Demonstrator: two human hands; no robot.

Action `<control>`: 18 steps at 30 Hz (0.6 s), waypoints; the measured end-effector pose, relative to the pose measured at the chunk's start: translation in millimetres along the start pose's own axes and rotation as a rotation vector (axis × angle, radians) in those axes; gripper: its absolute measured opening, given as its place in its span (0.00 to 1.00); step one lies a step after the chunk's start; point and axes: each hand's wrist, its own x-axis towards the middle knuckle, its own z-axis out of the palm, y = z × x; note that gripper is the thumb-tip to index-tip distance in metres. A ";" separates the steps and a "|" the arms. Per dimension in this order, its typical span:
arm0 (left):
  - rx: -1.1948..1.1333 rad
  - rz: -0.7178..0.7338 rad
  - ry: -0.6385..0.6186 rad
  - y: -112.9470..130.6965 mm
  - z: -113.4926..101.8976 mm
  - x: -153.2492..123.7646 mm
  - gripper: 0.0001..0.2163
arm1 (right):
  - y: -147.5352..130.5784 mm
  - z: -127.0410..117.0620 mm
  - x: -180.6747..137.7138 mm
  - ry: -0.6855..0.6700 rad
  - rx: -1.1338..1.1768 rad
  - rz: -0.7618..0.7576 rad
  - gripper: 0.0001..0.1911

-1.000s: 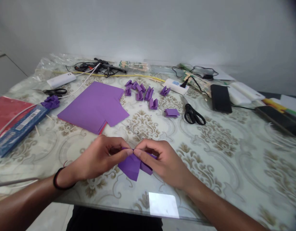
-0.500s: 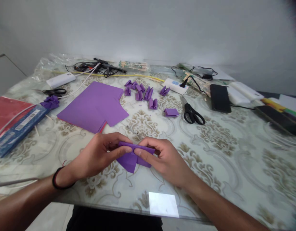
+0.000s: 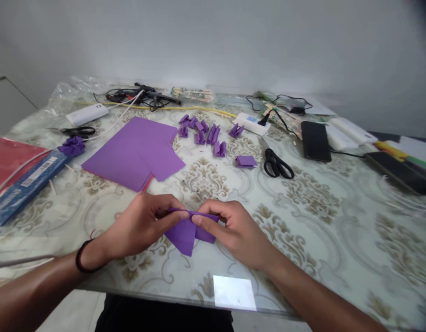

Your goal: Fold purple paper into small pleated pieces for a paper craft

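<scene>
A small folded piece of purple paper (image 3: 183,235) hangs just above the table near its front edge. My left hand (image 3: 140,228) pinches its left end with thumb and fingers closed. My right hand (image 3: 231,230) pinches its right end the same way. The two thumbs almost meet at the top fold. Farther back lie larger purple paper sheets (image 3: 135,154) and several small folded purple pieces (image 3: 206,133), with one more folded piece (image 3: 246,161) beside black scissors (image 3: 277,166).
The patterned glass table (image 3: 337,221) also holds a second pair of scissors (image 3: 76,132), a purple paper flower (image 3: 73,146), a blue box (image 3: 24,186), red paper (image 3: 7,159), a power strip (image 3: 250,123), a black phone (image 3: 315,140), cables and a glue gun (image 3: 147,97) at the back.
Both hands stayed pinched on the purple paper; they lifted it slightly and spread its top fold wider, then lowered it a little.
</scene>
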 end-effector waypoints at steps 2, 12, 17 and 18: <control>-0.008 -0.015 -0.014 1.5 -1.0 -0.7 0.14 | 0.5 0.9 -0.2 -0.006 -0.012 0.004 0.16; -0.103 -0.008 -0.074 0.0 -2.1 -0.1 0.12 | 0.0 8.3 -1.0 -0.001 0.019 -0.087 0.09; -0.090 -0.001 -0.086 3.6 -2.8 0.9 0.11 | 1.0 2.9 -1.4 -0.041 0.037 -0.077 0.11; -0.093 -0.005 -0.073 3.3 -2.9 1.5 0.11 | 1.6 1.8 -0.9 -0.036 0.040 -0.069 0.12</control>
